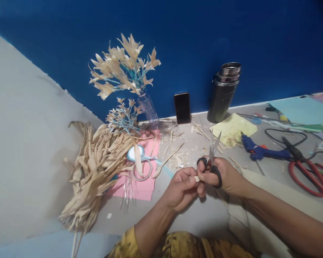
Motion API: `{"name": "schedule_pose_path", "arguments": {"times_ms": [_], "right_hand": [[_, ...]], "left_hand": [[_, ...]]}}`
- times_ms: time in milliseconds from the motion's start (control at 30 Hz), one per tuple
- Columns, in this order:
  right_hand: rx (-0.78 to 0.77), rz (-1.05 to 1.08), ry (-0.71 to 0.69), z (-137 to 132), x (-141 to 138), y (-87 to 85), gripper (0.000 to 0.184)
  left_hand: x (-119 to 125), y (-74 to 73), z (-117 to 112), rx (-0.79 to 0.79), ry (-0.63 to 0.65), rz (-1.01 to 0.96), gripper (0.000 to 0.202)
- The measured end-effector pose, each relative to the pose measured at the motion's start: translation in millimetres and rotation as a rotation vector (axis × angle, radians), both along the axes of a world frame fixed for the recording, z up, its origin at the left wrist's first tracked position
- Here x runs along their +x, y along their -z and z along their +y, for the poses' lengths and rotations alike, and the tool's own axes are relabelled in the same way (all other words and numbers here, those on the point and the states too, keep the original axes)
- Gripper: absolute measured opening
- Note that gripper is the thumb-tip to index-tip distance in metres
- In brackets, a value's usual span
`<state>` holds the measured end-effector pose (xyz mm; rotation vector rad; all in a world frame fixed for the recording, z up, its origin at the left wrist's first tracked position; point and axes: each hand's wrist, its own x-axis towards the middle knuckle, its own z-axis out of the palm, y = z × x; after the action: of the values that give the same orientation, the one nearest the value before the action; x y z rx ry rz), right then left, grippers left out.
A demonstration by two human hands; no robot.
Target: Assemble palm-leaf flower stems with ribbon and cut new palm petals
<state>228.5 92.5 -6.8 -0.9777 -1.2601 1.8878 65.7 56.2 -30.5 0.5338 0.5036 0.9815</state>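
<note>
My left hand (181,189) is closed in a pinch on a small pale piece of dried husk (196,178). Fingertips of my right hand (227,175) meet the same piece from the other side. Black-handled scissors (212,152) hang on the fingers of my right hand, their blades pointing up and slightly apart, away from the piece. Just beyond both hands, husk scraps (179,159) litter the table. Left of my hands lie a roll of light blue tape (131,153) and a spoon-shaped husk petal on a stem (164,165).
A heap of dried husks (97,175) and pink paper (148,184) lie left. Husk flowers (123,68) stand in a clear bottle (148,109) near a phone (182,108) and a dark flask (223,96). Rightward are yellow paper (233,129), a blue glue gun (266,152) and red-handled shears (307,168).
</note>
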Motion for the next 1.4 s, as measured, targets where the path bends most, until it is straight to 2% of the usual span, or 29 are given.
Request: {"name": "schedule_pose_path", "arguments": {"times_ms": [67, 133, 267, 400, 467, 533, 600, 667, 733, 800, 900, 1000, 1067, 1133, 1200, 1267, 1333, 1400], "right_hand": [[0.027, 0.007, 0.074, 3.3, 2.2, 0.6, 0.028], [0.062, 0.015, 0.154, 6.9, 4.3, 1.0, 0.027], [0.107, -0.07, 0.174, 9.6, 4.8, -0.5, 0.023], [0.131, -0.156, 0.245, 10.9, 2.5, -3.3, 0.021], [0.114, -0.155, 0.301, 13.7, 2.2, -4.1, 0.022], [0.094, -0.143, 0.324, 17.1, 2.4, -4.2, 0.023], [0.078, -0.135, 0.319, 20.3, 2.8, -3.3, 0.023], [0.063, -0.12, 0.327, 23.6, 3.9, -1.1, 0.024], [0.061, -0.101, 0.367, 27.9, 6.3, 1.6, 0.025], [0.06, -0.055, 0.44, 33.1, 11.2, 3.5, 0.025], [0.039, 0.212, 0.515, 40.5, 23.7, 2.5, 0.029], [-0.034, 0.586, 0.376, 44.2, 39.7, 0.0, 0.033], [-0.065, 0.728, 0.201, 44.7, 48.7, 1.1, 0.035], [-0.024, 0.783, 0.057, 44.6, 53.5, 5.2, 0.039], [0.055, 0.753, -0.042, 44.6, 52.6, 10.9, 0.044], [0.105, 0.626, -0.123, 45.4, 47.1, 16.0, 0.053], [0.109, 0.441, -0.205, 46.7, 39.7, 19.5, 0.062], [0.089, 0.268, -0.284, 48.1, 32.6, 21.9, 0.051]], "left_hand": [[-2.4, -5.1, 1.8, -0.05, -0.001, -0.107, 0.036], [-3.9, -9.6, 4.1, -0.069, -0.072, -0.087, 0.035], [-0.3, -13.2, 7.0, -0.007, -0.165, 0.224, 0.045], [-0.7, -22.1, 18.0, 0.004, -0.251, 0.491, 0.034], [-7.4, -33.6, 32.7, 0.001, -0.26, 0.551, 0.035], [-15.6, -47.7, 54.7, 0.061, -0.28, 0.627, 0.035], [-20.6, -60.0, 82.6, 0.154, -0.311, 0.72, 0.032], [-19.5, -66.0, 114.1, 0.241, -0.315, 0.835, 0.031], [-12.7, -63.5, 145.9, 0.281, -0.263, 0.952, 0.029], [-3.2, -53.6, 175.1, 0.281, -0.248, 1.001, 0.025], [7.5, -33.9, 208.0, 0.26, -0.251, 1.09, 0.018], [6.5, -25.9, 223.2, 0.282, -0.272, 1.194, 0.011], [0.3, -33.7, 221.4, 0.337, -0.297, 1.243, 0.005], [-5.2, -50.3, 208.0, 0.405, -0.299, 1.267, 0.005], [-5.5, -67.6, 181.6, 0.467, -0.238, 1.266, 0.016], [0.3, -75.2, 144.3, 0.565, -0.111, 1.153, 0.032], [8.7, -67.0, 103.3, 0.618, 0.028, 0.997, 0.05], [16.1, -46.7, 68.7, 0.581, 0.056, 0.989, 0.056]]}}
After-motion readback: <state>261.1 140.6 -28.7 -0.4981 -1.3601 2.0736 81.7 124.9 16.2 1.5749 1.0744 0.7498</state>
